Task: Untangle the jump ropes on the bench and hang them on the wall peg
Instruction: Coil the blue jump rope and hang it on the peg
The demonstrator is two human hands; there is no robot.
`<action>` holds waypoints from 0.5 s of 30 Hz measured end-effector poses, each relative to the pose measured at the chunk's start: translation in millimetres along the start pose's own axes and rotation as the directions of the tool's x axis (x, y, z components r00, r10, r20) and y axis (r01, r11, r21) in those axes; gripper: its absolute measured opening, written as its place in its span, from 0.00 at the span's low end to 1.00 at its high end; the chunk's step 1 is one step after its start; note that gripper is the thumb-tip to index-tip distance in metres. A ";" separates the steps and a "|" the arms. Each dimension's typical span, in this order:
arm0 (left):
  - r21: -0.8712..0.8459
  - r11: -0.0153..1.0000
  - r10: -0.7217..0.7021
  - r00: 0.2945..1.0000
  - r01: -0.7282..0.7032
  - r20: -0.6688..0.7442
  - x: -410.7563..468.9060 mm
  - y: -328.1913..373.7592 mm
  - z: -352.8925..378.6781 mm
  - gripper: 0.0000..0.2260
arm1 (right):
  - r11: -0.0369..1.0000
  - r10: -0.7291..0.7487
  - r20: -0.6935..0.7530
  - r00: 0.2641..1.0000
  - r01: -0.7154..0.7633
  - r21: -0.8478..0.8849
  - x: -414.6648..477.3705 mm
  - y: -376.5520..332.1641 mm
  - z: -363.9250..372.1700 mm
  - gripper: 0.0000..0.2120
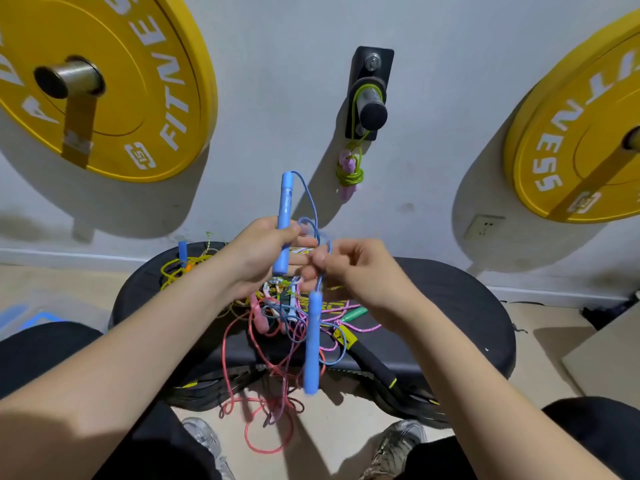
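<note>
The black padded worktop [450,306] runs across the view, its rounded far edge close to the wall and its near edge just ahead of the person's knees. On the wall above, the wall peg [372,105] juts out between two yellow weight plates, one on the left [104,81] and one on the right [571,133]. It is well apart from both, with plain wall on either side. A green rope with pink handles [349,168] already hangs from the peg. The tangle of jump ropes [277,317] lies at the middle of the worktop, directly below both hands. A coral rope [263,427] spills over the near edge in loops onto the floor between the shoes. A yellow rope [173,271] is bunched at the far left edge, apart from the main tangle. Above the pile, the left grip [256,258] is wrapped around one blue handle [284,223], held upright. The blue cord [309,197] arcs from that handle's top over to the right grip [356,271], whose fingertips pinch it narrowly, just beside the left fingers. The second blue handle [312,344] dangles straight down from the pinch, in front of the tangle and past the worktop's near edge. A black strap [377,368] hangs off that edge at the right.
</note>
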State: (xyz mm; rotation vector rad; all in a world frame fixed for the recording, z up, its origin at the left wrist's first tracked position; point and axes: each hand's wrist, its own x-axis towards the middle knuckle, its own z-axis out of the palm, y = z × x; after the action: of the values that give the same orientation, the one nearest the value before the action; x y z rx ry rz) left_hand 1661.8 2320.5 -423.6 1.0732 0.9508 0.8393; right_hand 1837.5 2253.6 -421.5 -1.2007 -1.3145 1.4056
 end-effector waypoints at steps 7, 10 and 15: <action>0.265 0.964 -0.077 0.921 -0.029 0.381 0.0 27.8 -6.2 0.09 | 0.978 -0.123 -0.408 0.905 0.181 0.106 40.0 -34.5 -15.4 0.11; 0.325 0.945 -0.123 0.912 -0.013 0.392 10.4 38.1 -12.7 0.19 | 0.977 -0.169 -0.470 0.866 0.211 0.037 59.6 -40.9 -21.6 0.13; 0.440 0.893 -0.098 0.913 -0.095 0.395 33.3 38.6 -24.1 0.17 | 0.968 -0.127 -0.509 0.851 -0.007 -0.252 93.3 -36.3 -38.1 0.19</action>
State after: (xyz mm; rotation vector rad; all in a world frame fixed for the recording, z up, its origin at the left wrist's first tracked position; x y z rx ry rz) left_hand 1647.8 2368.8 -398.3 1.5795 0.8006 0.3610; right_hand 1857.0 2355.1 -393.7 -1.5578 -1.1360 0.7916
